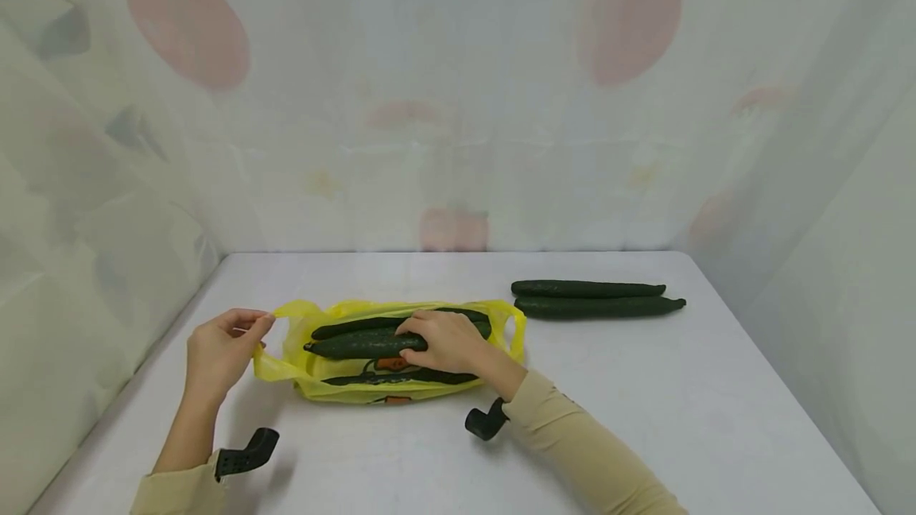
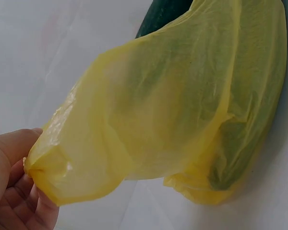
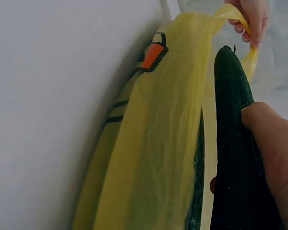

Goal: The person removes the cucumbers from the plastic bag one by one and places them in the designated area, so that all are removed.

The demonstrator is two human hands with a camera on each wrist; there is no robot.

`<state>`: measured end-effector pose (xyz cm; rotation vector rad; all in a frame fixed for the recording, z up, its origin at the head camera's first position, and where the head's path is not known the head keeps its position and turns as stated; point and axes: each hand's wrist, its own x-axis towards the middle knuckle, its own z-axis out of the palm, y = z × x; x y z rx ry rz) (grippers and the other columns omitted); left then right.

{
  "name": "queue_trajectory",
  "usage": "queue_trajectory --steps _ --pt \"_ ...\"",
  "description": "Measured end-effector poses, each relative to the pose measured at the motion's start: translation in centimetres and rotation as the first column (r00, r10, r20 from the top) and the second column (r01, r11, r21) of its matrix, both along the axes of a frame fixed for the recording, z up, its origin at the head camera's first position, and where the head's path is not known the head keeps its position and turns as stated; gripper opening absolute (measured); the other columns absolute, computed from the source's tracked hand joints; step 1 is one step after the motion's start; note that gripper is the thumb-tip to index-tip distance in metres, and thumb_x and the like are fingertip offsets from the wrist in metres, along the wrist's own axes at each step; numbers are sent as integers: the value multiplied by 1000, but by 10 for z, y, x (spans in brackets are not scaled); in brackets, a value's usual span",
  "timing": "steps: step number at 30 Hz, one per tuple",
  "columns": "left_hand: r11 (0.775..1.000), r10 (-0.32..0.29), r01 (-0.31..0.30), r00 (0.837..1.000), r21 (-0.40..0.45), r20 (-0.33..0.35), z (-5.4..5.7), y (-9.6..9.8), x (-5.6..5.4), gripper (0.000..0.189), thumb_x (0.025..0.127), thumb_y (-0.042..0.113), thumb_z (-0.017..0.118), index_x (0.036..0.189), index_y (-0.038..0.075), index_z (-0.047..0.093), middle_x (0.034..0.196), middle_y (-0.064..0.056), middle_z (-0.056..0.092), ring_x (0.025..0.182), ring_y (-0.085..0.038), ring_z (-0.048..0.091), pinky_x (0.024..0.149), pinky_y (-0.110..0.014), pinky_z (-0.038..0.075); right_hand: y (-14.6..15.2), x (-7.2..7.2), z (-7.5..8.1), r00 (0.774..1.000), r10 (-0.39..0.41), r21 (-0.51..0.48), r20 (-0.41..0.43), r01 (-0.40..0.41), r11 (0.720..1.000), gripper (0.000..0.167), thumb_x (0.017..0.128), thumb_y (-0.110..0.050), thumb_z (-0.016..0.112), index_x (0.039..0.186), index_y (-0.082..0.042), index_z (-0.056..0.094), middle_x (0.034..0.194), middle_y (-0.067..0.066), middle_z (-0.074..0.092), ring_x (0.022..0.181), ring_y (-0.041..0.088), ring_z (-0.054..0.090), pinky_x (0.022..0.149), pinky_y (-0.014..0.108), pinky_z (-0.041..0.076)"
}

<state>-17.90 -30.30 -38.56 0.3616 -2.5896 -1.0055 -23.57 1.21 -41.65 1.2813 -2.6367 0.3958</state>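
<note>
A thin yellow plastic bag (image 1: 343, 396) with printed orange patches lies on its side on the white table, its mouth spread open. At the bag's left end my left hand (image 1: 218, 352) pinches a handle loop between thumb and fingers, pulling the film taut (image 2: 110, 143). My right hand (image 1: 451, 340) grips a dark green cucumber (image 1: 361, 344) over the bag's opening, thumb along its side in the right wrist view. Behind it lies another cucumber (image 1: 343, 328), and a further one (image 1: 351, 380) shows along the front wall. The bag film partly hides the contents.
Two more cucumbers (image 1: 594, 307) lie side by side at the back right of the table (image 1: 644, 404). A pale curtain (image 1: 458, 102) with faded fruit prints hangs behind and at both sides. Black wrist-camera mounts (image 1: 246, 454) jut from both sleeves.
</note>
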Motion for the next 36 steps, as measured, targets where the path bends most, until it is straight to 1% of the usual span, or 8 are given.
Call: queue_trajectory --steps 3,10,18,21,25,28,32,36 --pt "1000 2 -2 1000 -5 -1 0 0 -1 43 86 47 57 98 7 68 81 -10 67 60 -1 54 46 -24 44 2 -1 4 1000 2 -2 -3 -2 1000 32 89 -43 55 115 -25 62 105 -7 60 69 3 55 50 12 36" --pt "1000 -2 2 1000 -8 -3 -1 -1 -1 43 86 47 57 99 8 68 79 -9 67 60 -2 54 45 -24 44 7 -1 20 999 27 3 -40 -26 1000 34 89 -42 56 117 -22 61 102 -6 60 70 3 54 52 12 36" --pt "1000 -2 2 1000 -7 -15 -2 -1 -1 42 86 46 58 98 8 68 77 -7 67 60 -2 54 45 -23 44 16 -1 41 996 29 15 -82 -28 999 37 90 -43 55 119 -21 60 105 -5 61 81 6 59 64 18 47" --pt "1000 -3 3 1000 -11 -20 -2 -1 -2 42 87 46 58 97 7 68 77 -7 67 59 -1 54 45 -23 44 21 -1 49 996 28 11 -85 -27 1000 36 90 -42 55 120 -21 59 106 -5 62 84 8 60 67 21 48" --pt "1000 -4 4 1000 -12 -22 -2 -1 -2 42 87 46 58 97 7 68 78 -8 67 59 -2 54 45 -23 44 28 0 59 993 35 -6 -112 -36 999 35 90 -40 55 119 -21 59 103 -5 63 82 9 59 67 23 48" --pt "1000 -9 9 1000 -7 -24 -2 -1 -3 42 87 46 58 98 7 68 79 -8 67 59 -1 54 45 -23 44 34 -1 63 989 39 -13 -139 -41 999 34 90 -40 56 119 -21 59 101 -5 63 79 9 58 65 22 47" --pt "1000 -11 11 999 -10 -31 -3 -1 -3 41 87 44 58 98 6 68 83 -12 67 58 1 54 45 -23 44 44 -4 67 988 39 -21 -150 -43 999 34 89 -39 59 117 -21 59 100 -5 63 78 9 58 65 22 47" --pt "1000 -10 9 999 -14 -37 -3 -1 -3 40 87 44 58 97 7 69 84 -12 67 58 2 54 45 -23 44 55 -8 68 993 26 -25 -115 -29 999 34 89 -38 59 118 -21 59 101 -5 62 80 10 58 65 23 47"
